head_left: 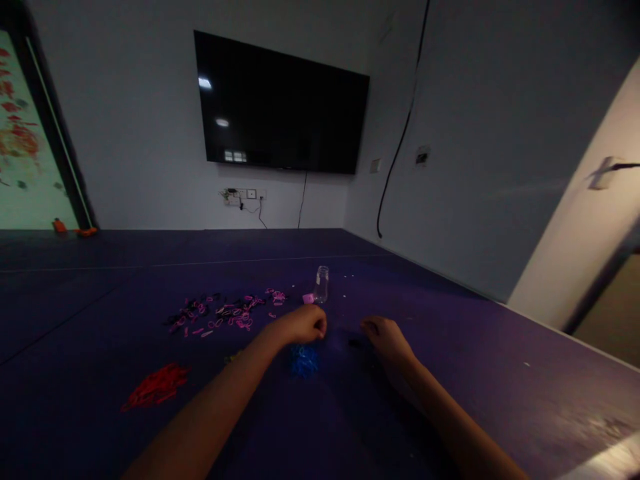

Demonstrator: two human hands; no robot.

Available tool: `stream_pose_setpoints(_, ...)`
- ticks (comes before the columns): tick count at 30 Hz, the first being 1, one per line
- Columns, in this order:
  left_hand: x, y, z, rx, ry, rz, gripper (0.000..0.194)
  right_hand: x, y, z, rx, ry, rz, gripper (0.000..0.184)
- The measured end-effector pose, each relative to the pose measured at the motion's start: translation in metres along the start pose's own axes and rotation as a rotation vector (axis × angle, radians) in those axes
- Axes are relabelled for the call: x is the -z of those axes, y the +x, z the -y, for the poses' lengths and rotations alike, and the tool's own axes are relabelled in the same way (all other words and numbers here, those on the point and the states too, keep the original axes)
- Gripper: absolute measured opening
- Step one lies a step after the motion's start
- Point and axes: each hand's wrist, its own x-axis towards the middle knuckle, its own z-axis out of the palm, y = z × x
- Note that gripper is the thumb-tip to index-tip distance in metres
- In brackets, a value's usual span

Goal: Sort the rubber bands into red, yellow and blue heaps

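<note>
My left hand (306, 325) hovers just beyond a pile of small blue bands (304, 361), its fingers curled together; whatever they pinch is hidden. To the right, my right hand (384, 333) is low over the purple surface with fingers pressed together, and what it holds, if anything, cannot be made out. A small dark clump (355, 343) lies by its fingertips. Beyond the left hand stands a clear bottle (321, 285), uncapped, with a pink cap (309, 299) beside it. Scattered pink and black bands (235, 312) spread to the left.
A heap of red bands (159, 385) lies at the near left. Some yellow bands (233, 358) are partly hidden by my left forearm. A few white specks dot the purple surface (450, 373). A television (283, 107) hangs on the wall, and a black cable (400, 143) dangles at right.
</note>
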Motion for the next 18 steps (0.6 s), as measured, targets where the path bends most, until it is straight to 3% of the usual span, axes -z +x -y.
stream_pose_setpoints(4,-0.039,0.049,-0.036,0.008,0.005,0.011,0.016,-0.002,0.003,-0.007,0.007,0.061,-0.065,0.036)
stream_pose_setpoints(8,-0.064,0.071,-0.043,0.054,0.013,-0.037,0.024,-0.005,0.004,-0.008,0.001,0.128,-0.086,0.036)
stream_pose_setpoints(12,-0.068,0.073,-0.036,0.074,-0.020,-0.072,0.026,-0.006,0.003,-0.004,-0.118,0.255,-0.024,0.033)
stream_pose_setpoints(18,-0.055,0.071,-0.034,0.103,-0.114,-0.139,0.027,-0.007,0.002,-0.002,-0.200,0.381,0.000,0.026)
